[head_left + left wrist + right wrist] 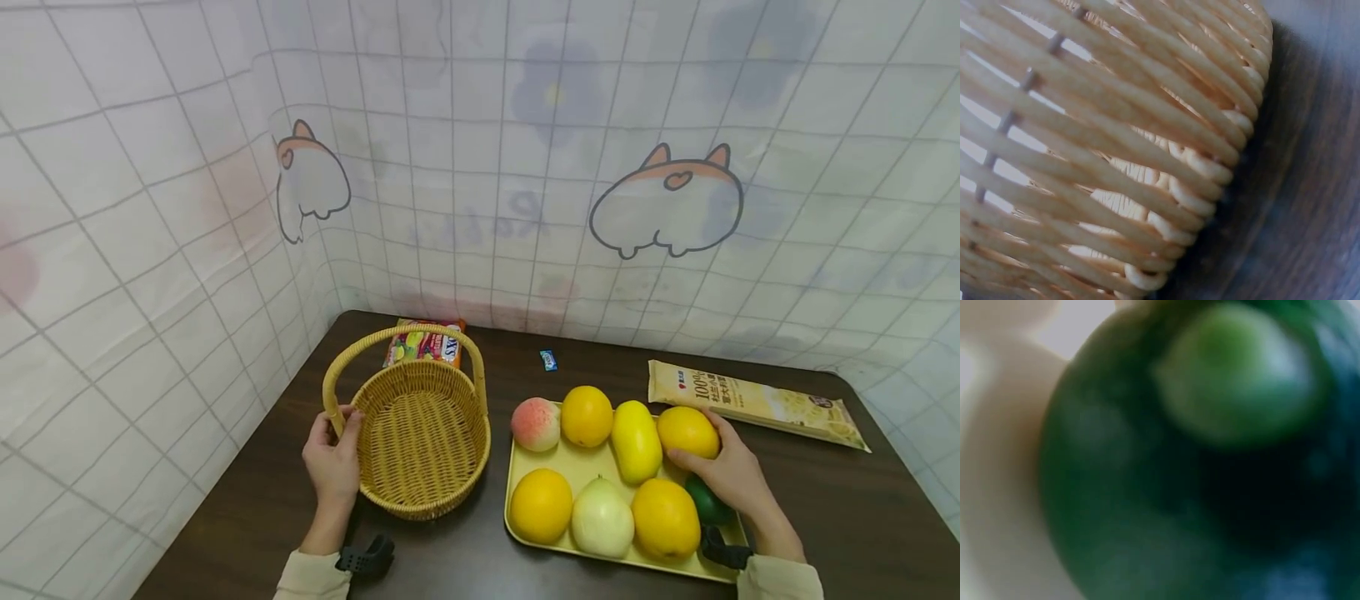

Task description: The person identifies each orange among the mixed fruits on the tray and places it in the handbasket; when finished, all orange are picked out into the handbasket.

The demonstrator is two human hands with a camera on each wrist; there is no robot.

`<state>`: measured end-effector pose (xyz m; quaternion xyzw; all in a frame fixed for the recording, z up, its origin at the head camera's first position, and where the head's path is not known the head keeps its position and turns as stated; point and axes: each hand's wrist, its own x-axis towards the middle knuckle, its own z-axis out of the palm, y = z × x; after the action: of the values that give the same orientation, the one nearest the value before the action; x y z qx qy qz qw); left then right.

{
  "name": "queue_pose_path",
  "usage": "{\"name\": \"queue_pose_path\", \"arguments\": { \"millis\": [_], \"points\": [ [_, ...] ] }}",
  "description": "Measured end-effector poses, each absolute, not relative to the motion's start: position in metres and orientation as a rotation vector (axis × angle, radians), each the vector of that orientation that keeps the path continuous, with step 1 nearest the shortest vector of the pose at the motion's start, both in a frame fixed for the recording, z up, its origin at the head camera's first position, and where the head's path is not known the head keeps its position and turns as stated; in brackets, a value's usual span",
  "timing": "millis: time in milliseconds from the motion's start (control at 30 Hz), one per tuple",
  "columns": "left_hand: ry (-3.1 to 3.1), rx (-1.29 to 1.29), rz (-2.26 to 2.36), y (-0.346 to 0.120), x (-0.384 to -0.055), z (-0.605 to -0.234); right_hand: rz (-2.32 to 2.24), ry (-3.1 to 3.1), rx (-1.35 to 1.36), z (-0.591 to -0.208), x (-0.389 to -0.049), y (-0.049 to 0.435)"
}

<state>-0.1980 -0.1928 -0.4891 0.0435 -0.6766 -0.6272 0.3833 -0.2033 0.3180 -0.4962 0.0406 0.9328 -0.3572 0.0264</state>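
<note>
On the left of the table stands a woven basket [423,433] with a tall arched handle, its inside bare. My left hand [335,458] grips its left rim at the foot of the handle. In the left wrist view, the basket's woven side [1104,144] fills most of the picture. My right hand [723,467] holds an orange [687,432] at the back right corner of a yellow tray [573,467], fingers behind it and thumb in front. Beneath my right wrist lies a dark green avocado [707,500], seen blurred and close in the right wrist view.
The tray also bears a peach [536,424], a yellow mango [637,442], a pale pear [602,518] and several oranges [541,506]. Behind the basket lies a colourful snack bag [426,342]. A small blue packet [548,360] and a long noodle packet [757,404] lie farther back.
</note>
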Motion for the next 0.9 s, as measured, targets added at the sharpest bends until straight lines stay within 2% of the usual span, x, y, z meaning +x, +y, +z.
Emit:
{"name": "queue_pose_path", "arguments": {
  "millis": [533,900],
  "points": [
    [-1.713,0.11,-1.611,-0.193,-0.198,-0.49,-1.346,2.962,0.354,-0.473,-0.196,0.308],
    [-1.733,0.139,-1.61,-0.191,-0.197,-0.488,-1.575,3.058,0.253,-0.438,-0.187,0.289]
  ]
}}
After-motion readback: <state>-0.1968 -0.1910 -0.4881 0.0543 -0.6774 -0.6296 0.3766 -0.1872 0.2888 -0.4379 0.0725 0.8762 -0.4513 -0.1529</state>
